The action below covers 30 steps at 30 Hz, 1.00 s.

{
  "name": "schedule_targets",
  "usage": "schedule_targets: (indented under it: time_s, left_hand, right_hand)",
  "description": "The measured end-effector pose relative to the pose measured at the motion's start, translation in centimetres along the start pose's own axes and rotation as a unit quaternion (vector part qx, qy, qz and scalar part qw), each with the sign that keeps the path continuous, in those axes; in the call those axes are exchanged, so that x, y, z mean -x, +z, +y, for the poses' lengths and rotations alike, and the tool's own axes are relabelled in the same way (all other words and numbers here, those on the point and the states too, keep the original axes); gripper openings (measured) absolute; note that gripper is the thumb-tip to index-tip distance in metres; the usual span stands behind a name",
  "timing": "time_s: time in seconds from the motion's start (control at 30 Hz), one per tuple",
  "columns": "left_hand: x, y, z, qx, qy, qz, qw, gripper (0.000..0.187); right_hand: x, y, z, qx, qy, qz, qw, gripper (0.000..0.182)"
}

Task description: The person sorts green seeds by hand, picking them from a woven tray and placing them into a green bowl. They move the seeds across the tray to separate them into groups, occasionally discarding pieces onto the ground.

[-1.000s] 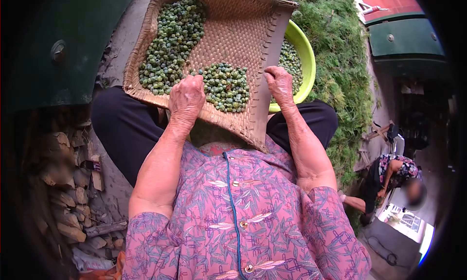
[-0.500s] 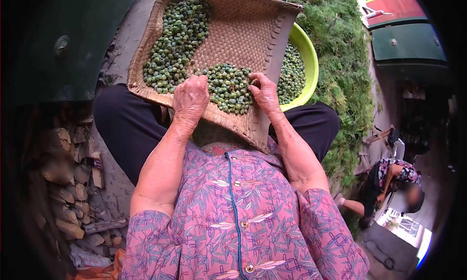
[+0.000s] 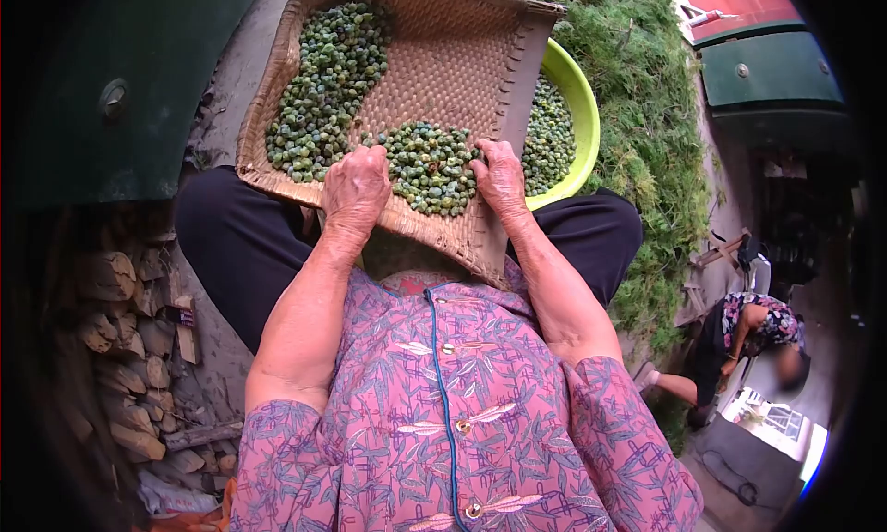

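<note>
A woven basket tray (image 3: 443,66) rests across my lap, with one heap of small green fruits (image 3: 333,79) along its left side and a smaller heap (image 3: 430,167) near its front edge. My left hand (image 3: 358,186) is at the left side of the smaller heap, its fingers curled closed; what they hold, if anything, is hidden. On the heap's right side is my right hand (image 3: 499,176), thumb and fingers pinched together over the fruits, with nothing clearly visible between them. A yellow-green basin (image 3: 584,126) of similar fruits stands partly beneath the tray's right side.
Cut green branches (image 3: 637,98) cover the ground at the right. Split firewood (image 3: 139,375) is stacked at the lower left. Another person (image 3: 753,333) bends forward at the lower right. A dark green panel (image 3: 92,33) stands at the upper left.
The whole view has shifted slightly, with the tray and basin a little further left. Both hands remain beside the smaller heap, their fingers only slightly moved.
</note>
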State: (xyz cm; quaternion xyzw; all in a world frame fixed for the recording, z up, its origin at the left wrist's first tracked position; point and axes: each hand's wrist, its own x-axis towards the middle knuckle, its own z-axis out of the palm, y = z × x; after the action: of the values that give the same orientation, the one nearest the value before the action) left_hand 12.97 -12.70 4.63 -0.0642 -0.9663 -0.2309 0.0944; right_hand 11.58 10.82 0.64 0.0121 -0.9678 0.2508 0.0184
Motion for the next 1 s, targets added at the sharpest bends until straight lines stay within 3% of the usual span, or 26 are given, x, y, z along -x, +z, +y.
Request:
schedule_targets:
  time_s: [0.17,0.43,0.57,0.67,0.8,0.9,1.0]
  left_hand:
    - [-0.1,-0.3,0.1,-0.008,-0.003,-0.01,1.0,0.012]
    - [-0.1,-0.3,0.1,-0.003,0.0,-0.012,1.0,0.013]
    - [-0.1,-0.3,-0.1,-0.004,-0.022,-0.052,0.998,0.008]
    - [-0.1,-0.6,0.3,-0.002,-0.008,-0.019,1.0,0.012]
    - [-0.1,-0.3,0.0,0.005,-0.003,-0.013,1.0,0.012]
    - [-0.1,-0.4,0.2,-0.009,-0.011,-0.03,0.999,0.012]
    - [-0.2,-0.4,0.2,-0.01,-0.007,-0.026,1.0,0.012]
  right_hand:
    - [-0.2,0.3,-0.2,0.006,-0.004,0.003,1.0,0.025]
    - [-0.3,0.4,0.0,-0.117,0.018,0.049,0.992,0.024]
    - [-0.5,1.1,0.1,-0.047,-0.082,0.02,0.995,0.026]
    - [-0.7,0.8,-0.1,-0.033,-0.059,0.025,0.997,0.025]
    - [-1.7,-2.0,1.9,-0.13,0.052,0.102,0.985,0.021]
    - [-2.2,-5.1,4.8,-0.031,0.082,0.194,0.977,0.027]
    - [-2.3,-6.1,6.5,0.105,0.038,0.23,0.967,0.034]
